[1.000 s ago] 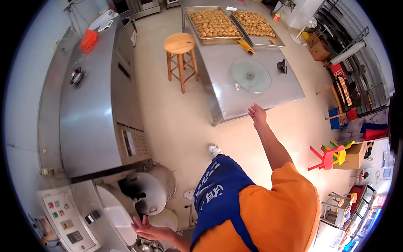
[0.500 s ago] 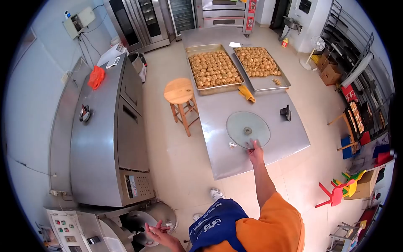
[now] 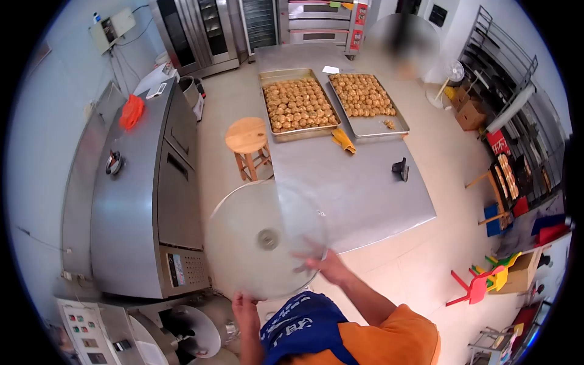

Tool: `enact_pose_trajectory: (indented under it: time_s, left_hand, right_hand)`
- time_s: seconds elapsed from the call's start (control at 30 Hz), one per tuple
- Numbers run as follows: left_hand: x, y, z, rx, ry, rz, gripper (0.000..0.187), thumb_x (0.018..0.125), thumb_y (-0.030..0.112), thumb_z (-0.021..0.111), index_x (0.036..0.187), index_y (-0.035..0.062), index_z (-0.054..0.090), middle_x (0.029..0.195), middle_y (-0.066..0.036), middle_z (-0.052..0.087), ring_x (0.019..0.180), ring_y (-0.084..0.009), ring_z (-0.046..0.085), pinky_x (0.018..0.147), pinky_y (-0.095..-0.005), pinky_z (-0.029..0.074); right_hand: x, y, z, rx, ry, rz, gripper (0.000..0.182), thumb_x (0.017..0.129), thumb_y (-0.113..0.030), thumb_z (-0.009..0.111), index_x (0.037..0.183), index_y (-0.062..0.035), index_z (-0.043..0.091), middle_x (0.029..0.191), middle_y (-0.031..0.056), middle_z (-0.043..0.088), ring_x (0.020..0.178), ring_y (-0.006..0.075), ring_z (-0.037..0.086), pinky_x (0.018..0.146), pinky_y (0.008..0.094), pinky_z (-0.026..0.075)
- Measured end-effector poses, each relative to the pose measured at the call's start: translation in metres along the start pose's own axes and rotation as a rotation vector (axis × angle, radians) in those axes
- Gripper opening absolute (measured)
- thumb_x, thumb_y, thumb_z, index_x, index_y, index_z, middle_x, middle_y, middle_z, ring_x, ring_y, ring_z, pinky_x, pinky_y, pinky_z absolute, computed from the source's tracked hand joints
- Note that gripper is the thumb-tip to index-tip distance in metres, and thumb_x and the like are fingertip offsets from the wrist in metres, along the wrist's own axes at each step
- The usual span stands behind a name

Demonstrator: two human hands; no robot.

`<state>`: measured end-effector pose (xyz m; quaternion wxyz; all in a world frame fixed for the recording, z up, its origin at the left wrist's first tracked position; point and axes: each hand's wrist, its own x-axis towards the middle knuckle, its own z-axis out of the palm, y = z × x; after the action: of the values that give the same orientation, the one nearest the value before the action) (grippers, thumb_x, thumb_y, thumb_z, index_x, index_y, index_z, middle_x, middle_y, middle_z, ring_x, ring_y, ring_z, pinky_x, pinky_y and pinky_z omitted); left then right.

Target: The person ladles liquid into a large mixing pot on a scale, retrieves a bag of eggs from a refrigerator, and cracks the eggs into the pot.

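Note:
A large round glass disc [image 3: 240,228] with a small metal piece at its centre is held up in front of me, off the near left corner of the steel table [image 3: 359,201]. The floor and part of the tabletop show through it. My left hand [image 3: 246,309] is closed on its near rim, thumb and fingers pinching the edge. At the right rim, my right hand [image 3: 328,267] grips it too, with fingers reaching beneath the glass and seen blurred through it. A mixer bowl [image 3: 204,331] with a metal tool inside stands below, left of my left hand.
Two trays of brown balls, the left tray [image 3: 333,126] and the right tray [image 3: 398,129], lie on the table. Near them are a yellow cloth [image 3: 344,141] and a black stand [image 3: 400,169]. A wooden stool [image 3: 246,135] and a steel counter [image 3: 131,207] stand left.
The glass disc has left the tabletop and come up, left and towards me. My left hand, formerly free over the mixer, now holds its rim along with my right hand.

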<state>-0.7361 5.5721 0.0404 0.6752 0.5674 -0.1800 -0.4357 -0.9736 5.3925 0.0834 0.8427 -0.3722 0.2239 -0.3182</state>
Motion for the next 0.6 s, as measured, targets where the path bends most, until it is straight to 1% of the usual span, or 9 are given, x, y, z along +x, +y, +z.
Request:
enact_pose_trajectory:
  time_s: [0.1,0.13,0.2,0.27,0.33,0.4,0.5,0.53,0.6]
  left_hand:
    - [-0.025,0.043,-0.003,-0.357,0.076,-0.154,0.051,0.109,0.048,0.041,0.134,0.0052,0.055,0.118,-0.017,0.068,0.098,-0.0250,0.066,0.085,-0.0418,0.055]
    - [-0.039,0.012,-0.045,-0.486,0.020,-0.089,0.063,0.107,0.062,0.033,0.138,0.0110,0.054,0.130,-0.018,0.062,0.101,-0.0271,0.063,0.089,-0.0441,0.052]
    - [-0.110,0.038,-0.059,-0.582,0.223,-0.079,0.069,0.102,0.071,0.034,0.138,0.0154,0.053,0.128,-0.016,0.062,0.097,-0.0239,0.063,0.085,-0.0380,0.052]
    - [-0.146,0.022,-0.092,-1.045,0.346,-0.131,0.074,0.097,0.078,0.037,0.133,0.0162,0.056,0.108,-0.011,0.066,0.088,-0.0203,0.061,0.079,-0.0315,0.051]
    - [-0.188,0.026,-0.113,-0.941,0.450,-0.088,0.069,0.095,0.079,0.042,0.125,0.0196,0.060,0.092,-0.005,0.062,0.078,-0.0170,0.057,0.068,-0.0273,0.047]
    - [-0.221,0.024,-0.127,-0.939,0.596,-0.083,0.068,0.097,0.078,0.038,0.129,0.0218,0.058,0.095,-0.004,0.064,0.067,-0.0166,0.058,0.050,-0.0245,0.042]
    - [-0.268,0.037,-0.184,-0.714,0.764,0.017,0.056,0.100,0.070,0.044,0.120,0.0214,0.063,0.094,-0.002,0.064,0.066,-0.0143,0.056,0.050,-0.0238,0.040]
    - [-0.276,0.047,-0.207,-0.842,0.637,0.118,0.052,0.100,0.068,0.047,0.117,0.0213,0.064,0.095,-0.001,0.064,0.067,-0.0136,0.057,0.052,-0.0240,0.042]
    - [-0.331,0.048,-0.264,-1.097,0.380,0.341,0.045,0.101,0.063,0.053,0.111,0.0209,0.066,0.095,0.001,0.063,0.071,-0.0121,0.057,0.057,-0.0244,0.044]
  right_hand:
    - [0.015,0.028,0.061,-0.052,-0.246,0.229,0.093,0.097,-0.024,0.072,0.163,-0.0004,0.012,0.143,0.0213,0.060,0.105,0.0316,0.073,0.099,0.0358,0.051]
    - [0.012,0.046,0.080,-0.050,-0.369,0.356,0.094,0.097,-0.025,0.073,0.163,-0.0004,0.011,0.142,0.0215,0.061,0.104,0.0304,0.073,0.097,0.0343,0.051]
    - [-0.003,0.084,0.114,-0.032,-0.515,0.535,0.095,0.097,-0.025,0.073,0.163,0.0001,0.010,0.142,0.0220,0.061,0.104,0.0296,0.073,0.093,0.0327,0.052]
    - [-0.015,0.102,0.154,-0.132,-0.645,0.685,0.095,0.098,-0.025,0.071,0.163,0.0006,0.007,0.141,0.0246,0.060,0.105,0.0317,0.073,0.090,0.0328,0.054]
    - [-0.033,0.132,0.175,-0.170,-0.775,0.767,0.095,0.098,-0.023,0.071,0.162,0.0011,0.005,0.143,0.0269,0.058,0.106,0.0344,0.072,0.092,0.0369,0.055]
    - [-0.065,0.163,0.197,-0.172,-0.792,0.781,0.105,0.094,-0.031,0.075,0.162,-0.0004,0.001,0.146,0.0304,0.053,0.108,0.0390,0.071,0.095,0.0421,0.057]
    - [-0.063,0.218,0.249,-0.160,-0.927,0.927,0.114,0.091,-0.037,0.078,0.163,-0.0030,-0.003,0.148,0.0300,0.050,0.110,0.0390,0.070,0.094,0.0412,0.057]
    - [-0.058,0.231,0.263,-0.167,-0.961,0.939,0.117,0.089,-0.044,0.077,0.163,-0.0054,-0.005,0.147,0.0302,0.052,0.109,0.0384,0.070,0.091,0.0396,0.057]
    - [-0.063,0.273,0.283,-0.246,-1.059,0.883,0.110,0.094,-0.044,0.071,0.163,-0.0046,-0.005,0.146,0.0314,0.052,0.107,0.0381,0.071,0.089,0.0393,0.057]
